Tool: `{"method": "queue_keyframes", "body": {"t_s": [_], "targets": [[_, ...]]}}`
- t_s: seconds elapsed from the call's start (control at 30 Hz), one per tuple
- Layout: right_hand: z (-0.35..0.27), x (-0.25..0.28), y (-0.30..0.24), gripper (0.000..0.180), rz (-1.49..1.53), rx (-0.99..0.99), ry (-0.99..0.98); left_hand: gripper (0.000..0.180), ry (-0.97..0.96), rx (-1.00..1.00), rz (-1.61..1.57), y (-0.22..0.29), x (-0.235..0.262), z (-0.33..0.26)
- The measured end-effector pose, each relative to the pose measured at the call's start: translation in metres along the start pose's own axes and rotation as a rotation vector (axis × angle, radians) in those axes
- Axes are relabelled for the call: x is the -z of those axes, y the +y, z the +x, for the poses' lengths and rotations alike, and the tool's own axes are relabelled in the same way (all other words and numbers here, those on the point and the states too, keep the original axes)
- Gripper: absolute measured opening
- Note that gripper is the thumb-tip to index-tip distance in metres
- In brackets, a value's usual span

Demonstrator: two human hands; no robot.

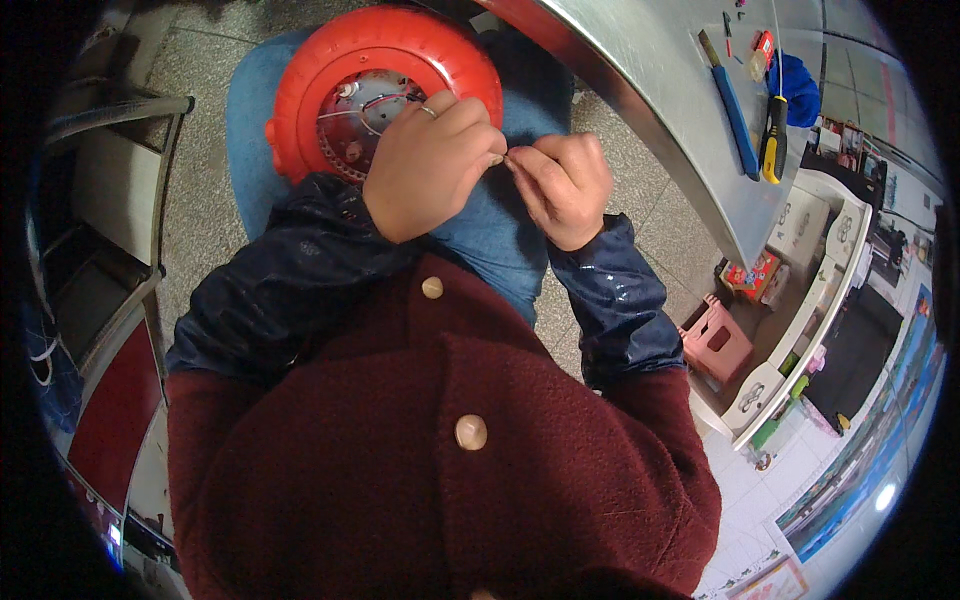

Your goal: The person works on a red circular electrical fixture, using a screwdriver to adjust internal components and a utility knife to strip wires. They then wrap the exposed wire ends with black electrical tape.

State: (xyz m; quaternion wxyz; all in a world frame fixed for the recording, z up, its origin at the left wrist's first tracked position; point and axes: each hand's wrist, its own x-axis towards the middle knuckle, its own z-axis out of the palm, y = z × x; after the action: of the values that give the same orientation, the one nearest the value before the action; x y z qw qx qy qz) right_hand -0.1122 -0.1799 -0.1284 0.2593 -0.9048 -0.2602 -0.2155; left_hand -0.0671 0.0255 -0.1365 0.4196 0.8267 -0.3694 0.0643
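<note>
On my lap rests a red round plastic housing point(310, 75), its middle opening showing a metal plate with thin wires point(385, 98). My left hand point(432, 160) is over the right part of that opening, thumb and fingers pinched. Just beside the housing's right edge, my right hand point(563, 185) is pinched too, its fingertips almost touching the left ones. Something small and dark, perhaps a wire end, sits between the two sets of fingertips; it is too small to make out.
A metal table point(680, 110) stands at the right, bearing a yellow-and-black screwdriver point(774, 140), a blue-handled tool point(735, 120) and a blue cloth point(797, 90). A pink basket point(716, 338) is near a white cabinet point(800, 330). At the left stands a metal-framed chair point(165, 190).
</note>
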Motion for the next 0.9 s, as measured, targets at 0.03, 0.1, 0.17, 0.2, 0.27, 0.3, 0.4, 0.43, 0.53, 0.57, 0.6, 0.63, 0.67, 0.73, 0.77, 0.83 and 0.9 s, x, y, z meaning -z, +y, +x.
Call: {"method": "queue_keyframes", "body": {"t_s": [0.03,0.1,0.17,0.2,0.27,0.3,0.4,0.43,0.53,0.57,0.6,0.63,0.67,0.73,0.77,0.83,0.9], "targets": [[0.001,0.000,-0.002,0.019,0.006,0.003,-0.003,0.006,0.002,-0.002,0.002,0.000,-0.001,-0.001],[0.002,-0.003,-0.009,0.014,0.121,-0.119,-0.009,0.006,0.017,-0.026,0.022,-0.001,-0.002,-0.001],[0.001,-0.006,-0.016,0.007,0.338,-0.378,-0.022,0.007,0.044,-0.070,0.057,-0.001,-0.003,-0.001],[-0.003,-0.006,-0.025,0.006,0.887,-0.973,-0.087,0.008,0.039,-0.071,0.055,0.000,-0.003,-0.002],[-0.007,-0.004,-0.028,0.010,1.347,-1.196,-0.071,0.012,0.028,-0.076,0.050,0.001,-0.002,-0.003],[-0.009,-0.002,-0.028,0.014,1.586,-1.301,-0.107,0.012,0.027,-0.067,0.041,0.001,-0.001,-0.003],[-0.015,-0.004,-0.032,0.022,1.236,-1.127,-0.012,0.012,0.014,-0.044,0.027,0.001,0.002,-0.003],[-0.017,-0.006,-0.033,0.025,0.943,-0.984,0.003,0.011,0.005,-0.044,0.023,0.002,0.002,-0.003],[-0.013,-0.005,-0.020,0.027,0.382,-0.460,0.037,0.009,0.006,-0.041,0.018,0.001,0.002,-0.001],[-0.011,-0.005,-0.015,0.026,0.209,-0.291,0.056,0.009,0.009,-0.037,0.016,0.001,0.002,-0.001],[-0.009,-0.003,-0.013,0.022,0.141,-0.259,0.025,0.008,0.016,-0.039,0.029,0.001,0.001,-0.001],[-0.008,-0.002,-0.009,0.021,0.117,-0.198,0.020,0.007,0.022,-0.041,0.042,0.001,0.001,0.000],[-0.006,-0.002,-0.007,0.019,0.091,-0.154,0.018,0.007,0.021,-0.037,0.053,0.000,0.000,-0.001],[-0.003,-0.003,-0.006,0.017,0.082,-0.103,0.011,0.008,0.026,-0.035,0.063,0.000,0.000,-0.002],[-0.003,-0.004,-0.008,0.015,0.097,-0.096,0.005,0.009,0.023,-0.026,0.061,0.000,0.000,-0.002],[-0.004,-0.008,-0.014,0.011,0.187,-0.197,0.014,0.010,0.034,-0.027,0.060,0.000,-0.001,-0.004],[-0.006,-0.013,-0.022,0.005,0.341,-0.410,0.033,0.011,0.044,-0.024,0.055,0.000,-0.002,-0.005]]}}
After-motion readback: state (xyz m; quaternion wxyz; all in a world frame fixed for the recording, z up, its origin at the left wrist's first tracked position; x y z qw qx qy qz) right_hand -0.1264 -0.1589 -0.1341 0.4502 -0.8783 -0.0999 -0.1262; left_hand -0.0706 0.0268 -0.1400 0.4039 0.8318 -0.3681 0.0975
